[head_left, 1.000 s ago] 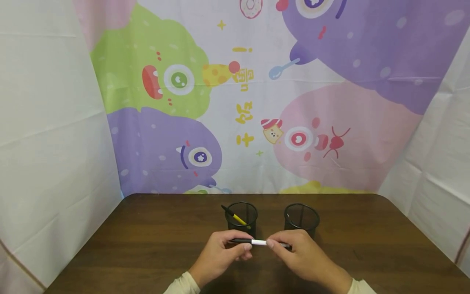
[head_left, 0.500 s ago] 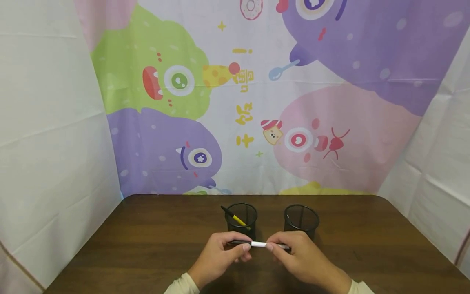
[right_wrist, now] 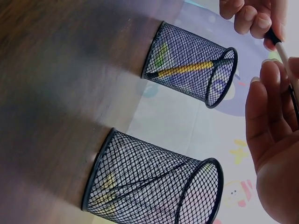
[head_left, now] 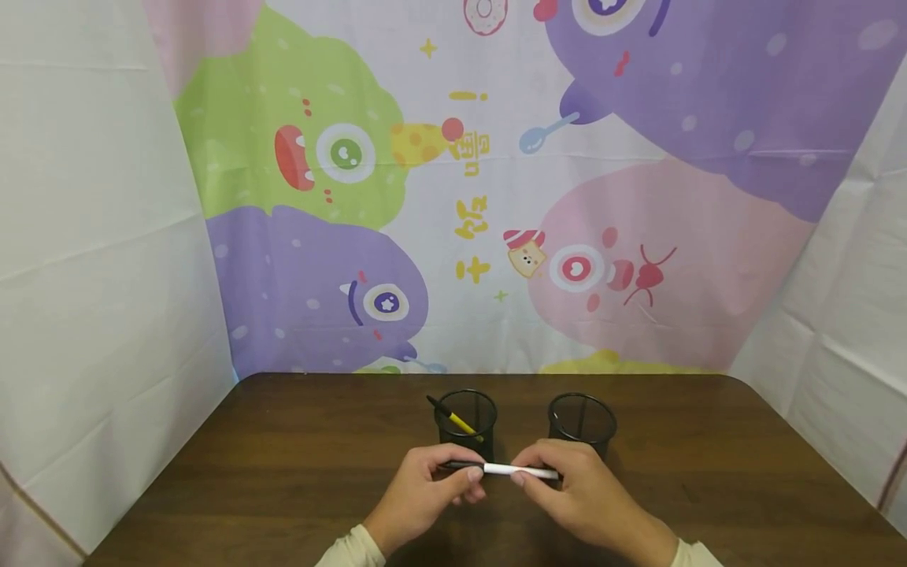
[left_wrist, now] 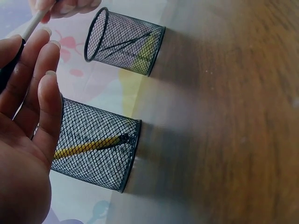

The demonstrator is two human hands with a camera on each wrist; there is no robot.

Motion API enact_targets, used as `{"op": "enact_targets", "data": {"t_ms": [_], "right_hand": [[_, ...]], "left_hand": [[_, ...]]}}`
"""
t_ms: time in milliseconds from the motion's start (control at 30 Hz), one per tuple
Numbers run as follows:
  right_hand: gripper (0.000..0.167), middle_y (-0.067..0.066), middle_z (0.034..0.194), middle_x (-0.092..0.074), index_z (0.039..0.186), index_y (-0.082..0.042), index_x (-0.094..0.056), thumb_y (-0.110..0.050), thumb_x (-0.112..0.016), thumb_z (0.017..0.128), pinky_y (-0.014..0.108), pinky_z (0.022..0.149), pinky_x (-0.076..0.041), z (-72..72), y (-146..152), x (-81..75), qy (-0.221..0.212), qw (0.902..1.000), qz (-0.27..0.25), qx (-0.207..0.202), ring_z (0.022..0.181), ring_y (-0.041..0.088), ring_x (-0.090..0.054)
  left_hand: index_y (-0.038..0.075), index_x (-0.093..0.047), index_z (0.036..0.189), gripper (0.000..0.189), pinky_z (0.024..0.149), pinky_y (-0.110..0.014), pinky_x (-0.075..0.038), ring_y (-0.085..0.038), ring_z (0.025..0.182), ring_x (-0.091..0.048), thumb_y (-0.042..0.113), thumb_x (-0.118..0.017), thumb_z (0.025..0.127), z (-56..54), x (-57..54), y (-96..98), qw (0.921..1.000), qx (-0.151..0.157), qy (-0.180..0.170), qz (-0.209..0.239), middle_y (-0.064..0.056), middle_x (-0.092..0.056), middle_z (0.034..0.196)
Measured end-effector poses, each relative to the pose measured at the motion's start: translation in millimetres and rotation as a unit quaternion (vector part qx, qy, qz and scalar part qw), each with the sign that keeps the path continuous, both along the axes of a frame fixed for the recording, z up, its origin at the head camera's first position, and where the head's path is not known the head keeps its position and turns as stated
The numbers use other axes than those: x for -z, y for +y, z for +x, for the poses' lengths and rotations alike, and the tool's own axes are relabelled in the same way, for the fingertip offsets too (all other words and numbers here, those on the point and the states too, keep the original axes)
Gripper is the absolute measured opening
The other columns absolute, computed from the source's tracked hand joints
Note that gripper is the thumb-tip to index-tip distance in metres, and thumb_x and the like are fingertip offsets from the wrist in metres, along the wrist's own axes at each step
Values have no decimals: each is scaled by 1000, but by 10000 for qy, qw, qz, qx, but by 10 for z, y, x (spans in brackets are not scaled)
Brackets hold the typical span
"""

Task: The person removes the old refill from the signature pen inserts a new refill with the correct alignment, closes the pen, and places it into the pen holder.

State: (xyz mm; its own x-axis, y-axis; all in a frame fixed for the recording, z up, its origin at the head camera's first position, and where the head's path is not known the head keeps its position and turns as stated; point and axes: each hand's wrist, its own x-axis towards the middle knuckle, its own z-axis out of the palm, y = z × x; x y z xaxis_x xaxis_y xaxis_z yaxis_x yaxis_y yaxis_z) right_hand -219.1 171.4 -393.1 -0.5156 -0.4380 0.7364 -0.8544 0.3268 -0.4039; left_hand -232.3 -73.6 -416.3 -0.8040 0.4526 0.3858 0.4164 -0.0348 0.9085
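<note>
- Printed cloth (head_left: 489,339) hangs behind the far edge of a dark brown wooden table (head_left: 283,472), its one-eyed green, purple and pink cartoon creatures turned sideways; plain white cloth (head_left: 106,276) closes the left and right sides.
- Black-and-white pen (head_left: 500,468) is held up above the table, on the near side of two mesh holders, its long axis running left to right and close to level. Its black end points left, its white end right; in the head view the right end sits slightly lower.
- Left hand (head_left: 428,488) pinches the black part between thumb and fingers, with the seam between black and white just beside the thumb tip; the fingers partly cover this end.
- Right hand (head_left: 584,492) grips the white barrel, thumb on the near side and index finger on the far side; the barrel runs on past that pinch toward the palm.
- Between the two hands, which are apart, a short stretch of white barrel shows.
- Left holder (left_wrist: 93,121) is upright and contains a yellow-and-black pen (head_left: 462,424), leaning left with its black end above the rim.
- Right holder (right_wrist: 145,172), also black and upright, stands apart from the left one.
- Pale sleeves (head_left: 352,549) reach the wrists.
</note>
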Motion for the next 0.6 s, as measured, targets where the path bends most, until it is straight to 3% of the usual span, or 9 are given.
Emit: {"op": "enact_targets", "data": {"t_ms": [600], "right_hand": [[28, -9, 84, -65, 96, -16, -70, 4, -80, 79, 17, 55, -47, -30, 1, 9, -1, 9998, -70, -196, 68, 2, -56]], "left_hand": [[-1, -70, 107, 17, 63, -33, -59, -15, 74, -72, 12, -69, 96, -4, 3, -1, 9999, 41, 88, -57, -16, -73, 83]]}}
